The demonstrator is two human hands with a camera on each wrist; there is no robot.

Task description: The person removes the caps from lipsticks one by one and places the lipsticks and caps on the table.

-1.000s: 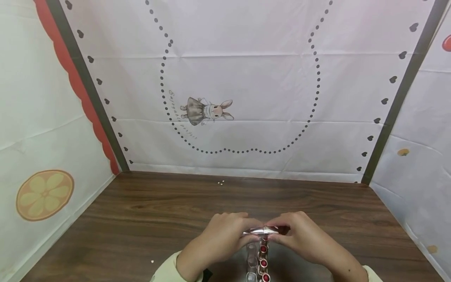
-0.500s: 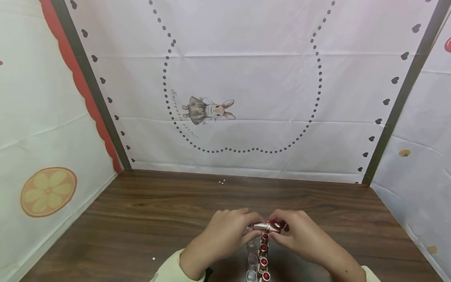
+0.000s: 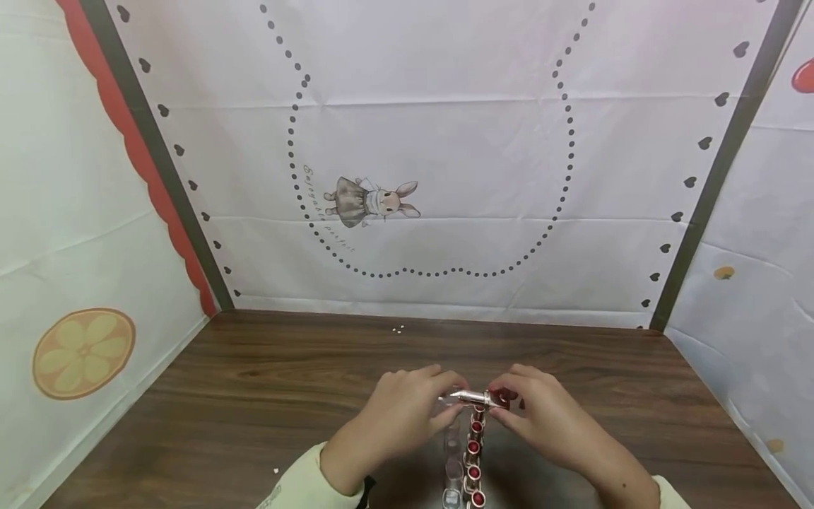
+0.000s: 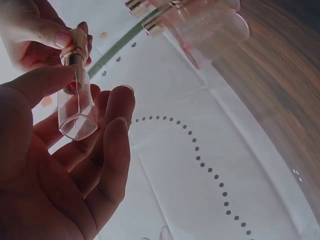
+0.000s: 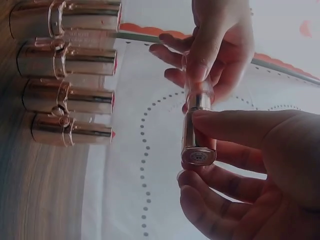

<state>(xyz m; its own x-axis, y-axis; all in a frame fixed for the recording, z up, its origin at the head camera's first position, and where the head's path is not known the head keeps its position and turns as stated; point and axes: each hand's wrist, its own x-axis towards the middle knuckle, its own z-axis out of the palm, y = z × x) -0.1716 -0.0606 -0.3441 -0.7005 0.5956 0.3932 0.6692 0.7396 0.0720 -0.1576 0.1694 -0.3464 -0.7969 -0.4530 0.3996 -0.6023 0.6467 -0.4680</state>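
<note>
A gold lipstick [image 3: 473, 397] lies sideways between both hands, above the front part of the table. My right hand [image 3: 540, 403] grips its gold base; the flat end with a small label [image 5: 199, 156] faces the right wrist camera. My left hand [image 3: 407, 410] pinches the clear cap [image 4: 77, 117] between thumb and fingers. Within the cap's mouth sits the red tip [image 4: 73, 88] of the lipstick, partly covered by the thumb. Below the hands, several uncapped lipsticks [image 3: 473, 448] stand upright in a row, red tips upward. Beside them on the left runs a row of clear caps [image 3: 453, 468].
The wooden table [image 3: 267, 382] meets a white patterned cloth wall [image 3: 445, 155] at the back, with more cloth on both sides. Tiny white bits [image 3: 398, 329] lie near the back edge. Another white bit [image 3: 276, 470] is close to the left sleeve [image 3: 318, 481].
Both hands have shifted slightly away from the body, carrying the lipstick and cap. More of the standing row now shows beneath them. Each hand keeps its grip.
</note>
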